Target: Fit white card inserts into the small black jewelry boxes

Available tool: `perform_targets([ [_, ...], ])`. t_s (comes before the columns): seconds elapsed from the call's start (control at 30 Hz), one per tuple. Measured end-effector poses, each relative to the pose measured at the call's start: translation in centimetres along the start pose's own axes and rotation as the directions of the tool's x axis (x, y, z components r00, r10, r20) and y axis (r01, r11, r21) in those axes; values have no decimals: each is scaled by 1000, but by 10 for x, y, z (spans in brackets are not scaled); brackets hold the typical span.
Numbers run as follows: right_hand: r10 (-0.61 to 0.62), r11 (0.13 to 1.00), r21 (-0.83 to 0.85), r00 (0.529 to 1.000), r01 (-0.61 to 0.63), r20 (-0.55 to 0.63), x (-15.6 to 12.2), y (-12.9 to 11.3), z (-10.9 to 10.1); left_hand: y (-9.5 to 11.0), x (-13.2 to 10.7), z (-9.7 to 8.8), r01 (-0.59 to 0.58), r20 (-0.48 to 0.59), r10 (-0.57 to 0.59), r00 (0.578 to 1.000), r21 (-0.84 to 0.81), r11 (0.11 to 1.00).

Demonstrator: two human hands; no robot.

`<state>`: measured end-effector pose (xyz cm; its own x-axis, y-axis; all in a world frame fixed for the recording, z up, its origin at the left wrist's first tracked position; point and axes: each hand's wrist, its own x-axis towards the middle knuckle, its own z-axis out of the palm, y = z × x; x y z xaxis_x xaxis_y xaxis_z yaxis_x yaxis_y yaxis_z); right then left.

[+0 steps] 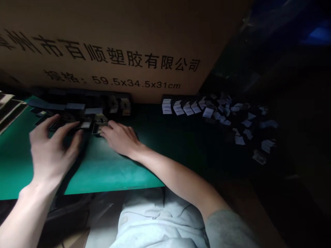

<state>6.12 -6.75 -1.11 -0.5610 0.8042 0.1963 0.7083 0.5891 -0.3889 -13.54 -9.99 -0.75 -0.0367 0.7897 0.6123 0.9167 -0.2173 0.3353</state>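
My left hand [53, 148] hovers with fingers spread over a group of small dark flat items [69, 124] lying on a green cutting mat [103, 168]. It holds nothing that I can see. My right hand [120, 137] lies low on the mat, its fingertips at a small dark-and-pale card [99, 128]. The fingers hide part of that card, and the dim light hides whether they grip it. Small, upright, dark-and-tan packets [120, 106] stand behind the hands.
A large cardboard box [103, 51] with black Chinese print and the size 59.5x34.5x31cm stands along the back. Several small folded white papers [217, 113] lie scattered on a dark surface to the right. Grey-clothed legs [160, 220] sit below the mat's front edge.
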Motion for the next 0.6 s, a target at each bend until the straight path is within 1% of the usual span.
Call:
perform_targets([
  [0.07,-56,998,-9,998,56,0,-15,7,-4,13,-7,-1,29,-83,-33,996,-49,998],
  [0.17,-92,996,-16,996,92,-12,-44,26,-13,30,-7,4,-2,-121,-17,992,-149,989],
  [0.23,-60,998,29,996,62,-61,-62,43,-19,45,3,14,-34,-135,5,991,-211,977],
  [0.3,4,993,115,986,15,-169,-72,61,-24,65,22,28,-64,-170,14,985,-294,954],
  [0.37,75,981,196,949,-15,-305,-75,77,-28,89,46,45,-76,-217,-14,976,-401,913],
  [0.43,125,973,231,896,-26,-425,-72,89,-32,115,72,62,-109,-278,-32,960,-477,872],
  [0.47,139,972,232,869,-29,-474,-70,94,-34,126,83,70,-100,-271,-48,961,-505,857],
  [0.5,147,973,227,845,-31,-514,-67,98,-36,137,91,77,-68,-272,-96,958,-539,839],
  [0.53,154,975,220,823,-36,-546,-66,101,-38,144,97,83,-24,-238,-138,961,-572,820],
  [0.6,165,978,202,795,-55,-583,-64,105,-42,153,98,93,80,-151,-225,962,-636,768],
])
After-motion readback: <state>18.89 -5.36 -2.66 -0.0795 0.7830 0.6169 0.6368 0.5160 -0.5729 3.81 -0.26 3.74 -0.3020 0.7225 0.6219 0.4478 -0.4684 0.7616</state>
